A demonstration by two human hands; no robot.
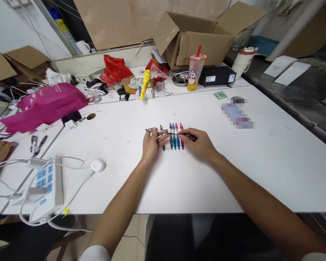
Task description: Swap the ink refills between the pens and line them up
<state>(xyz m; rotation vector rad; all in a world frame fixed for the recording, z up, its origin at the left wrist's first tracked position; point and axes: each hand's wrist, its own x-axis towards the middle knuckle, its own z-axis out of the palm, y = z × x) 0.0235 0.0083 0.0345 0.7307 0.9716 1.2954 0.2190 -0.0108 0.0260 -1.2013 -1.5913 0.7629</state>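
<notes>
While both hands pinch it crosswise above the pen row point(174, 136), the pen point(168, 133) looks light, stiff, slick plastic — left hand point(151, 145) grips near tip, right hand point(198, 144) at barrel end; hold w/ fingertips.

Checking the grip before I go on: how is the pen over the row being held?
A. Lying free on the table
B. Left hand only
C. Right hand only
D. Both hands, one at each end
D: the left hand and right hand each pinch one end of the pen, crosswise over the row of pens.
</notes>
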